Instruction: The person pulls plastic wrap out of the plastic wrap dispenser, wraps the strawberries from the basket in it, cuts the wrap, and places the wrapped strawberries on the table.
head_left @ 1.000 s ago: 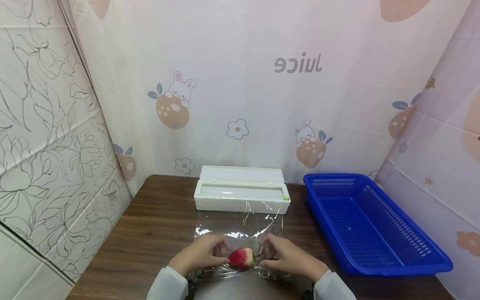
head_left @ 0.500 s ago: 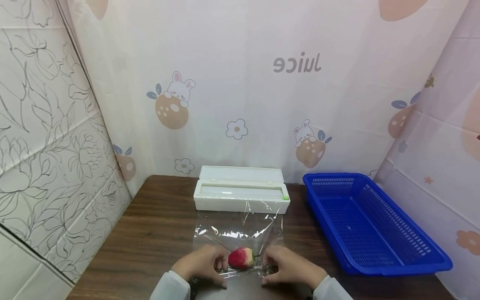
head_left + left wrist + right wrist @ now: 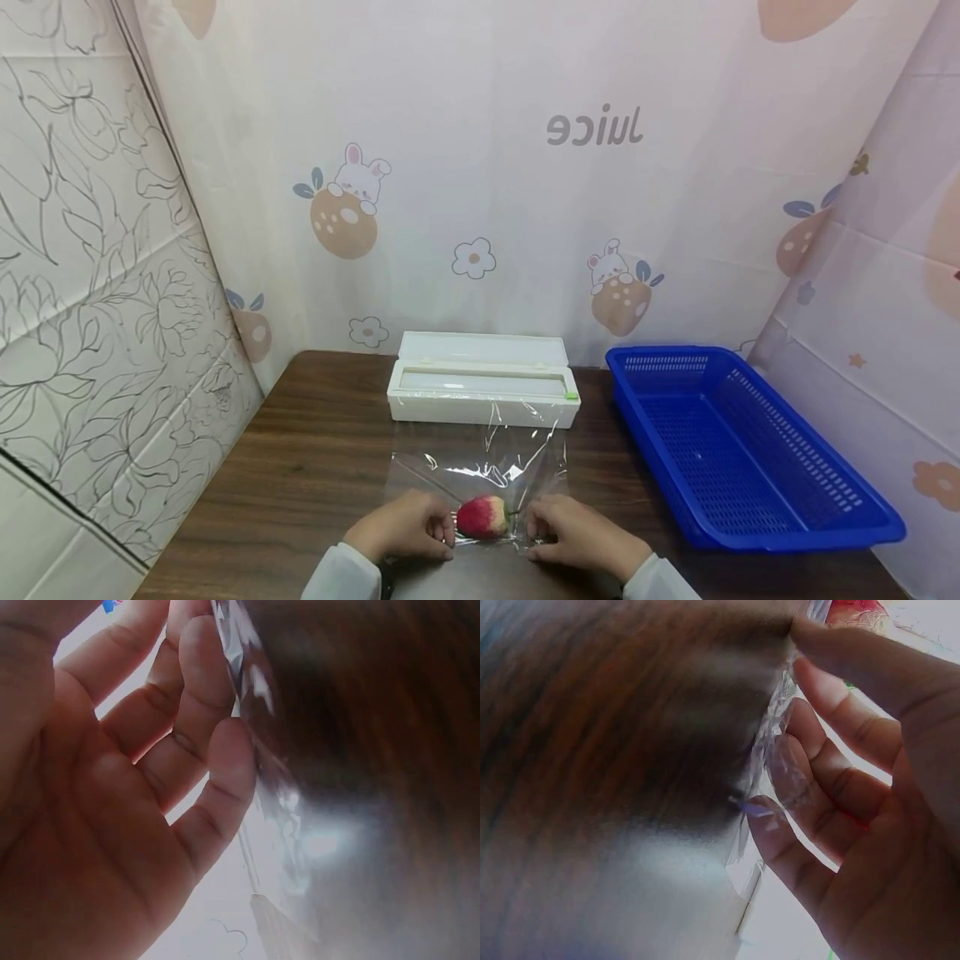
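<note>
A sheet of clear cling film (image 3: 480,454) runs from a white dispenser box (image 3: 483,410) toward me across the table. On the sheet's near part lies a red, strawberry-shaped fruit (image 3: 478,517) with a pale yellow end and a green stem. My left hand (image 3: 408,527) pinches the film's near edge just left of the fruit; in the left wrist view its fingertips (image 3: 234,746) lie along the crinkled film. To the right of the stem, my right hand (image 3: 583,533) grips the same edge, and the right wrist view shows crumpled film (image 3: 769,746) between thumb and fingers.
The box's lid (image 3: 483,348) stands raised at the back, and a small green piece (image 3: 572,396) sits on its right end. A blue perforated basket (image 3: 652,442) stands on the right of the dark wooden table (image 3: 300,467). Printed curtains (image 3: 480,192) close off the back and sides.
Both hands have come slightly toward me from beside the fruit to the film's near edge, their fingers curling in. The thumbs have since moved up to the fingers. Fruit and box have stayed in place.
</note>
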Tool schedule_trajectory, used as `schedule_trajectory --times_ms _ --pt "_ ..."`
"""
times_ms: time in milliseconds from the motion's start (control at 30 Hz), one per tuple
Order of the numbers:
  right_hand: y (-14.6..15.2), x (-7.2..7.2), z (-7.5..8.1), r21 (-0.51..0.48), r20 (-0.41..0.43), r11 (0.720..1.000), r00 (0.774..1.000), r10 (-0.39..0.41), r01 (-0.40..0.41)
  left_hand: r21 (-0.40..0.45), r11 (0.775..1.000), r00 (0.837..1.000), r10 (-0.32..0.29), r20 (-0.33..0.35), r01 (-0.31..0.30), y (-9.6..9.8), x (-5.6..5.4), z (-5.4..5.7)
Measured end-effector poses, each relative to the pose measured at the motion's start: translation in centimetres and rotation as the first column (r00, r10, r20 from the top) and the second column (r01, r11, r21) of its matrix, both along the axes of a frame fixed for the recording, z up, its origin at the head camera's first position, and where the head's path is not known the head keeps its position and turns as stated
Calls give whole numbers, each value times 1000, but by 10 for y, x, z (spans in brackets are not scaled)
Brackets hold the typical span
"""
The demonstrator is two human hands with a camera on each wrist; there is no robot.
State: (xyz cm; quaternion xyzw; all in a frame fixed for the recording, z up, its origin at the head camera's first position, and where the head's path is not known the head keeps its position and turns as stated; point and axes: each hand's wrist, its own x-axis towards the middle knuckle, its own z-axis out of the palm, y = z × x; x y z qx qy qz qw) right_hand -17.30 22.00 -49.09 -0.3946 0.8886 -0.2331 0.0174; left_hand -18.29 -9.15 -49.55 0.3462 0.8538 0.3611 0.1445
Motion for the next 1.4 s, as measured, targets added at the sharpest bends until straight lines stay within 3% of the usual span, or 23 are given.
schedule_trajectory --times_ms 100,333,500,767,1033,1400 --pt "0 0 -1 3 -30 1000 999 12 -12 2 1000 1000 -8 -2 8 0 0 1" --pt "1 1 -2 32 -58 999 998 5 -3 33 999 998 1 65 -3 -1 1 3" --pt "1 3 -1 34 -98 999 995 16 -13 41 999 998 -6 56 4 -2 2 5" --pt "2 2 2 -30 -60 1000 998 -1 -1 74 997 999 -37 13 36 -6 -1 8" --pt "1 -1 3 -128 -74 992 997 -1 -8 76 997 999 -6 -31 8 -8 -4 12" --pt "-4 -3 2 -135 -18 990 999 -34 31 56 998 996 28 -87 -23 -3 -7 14"
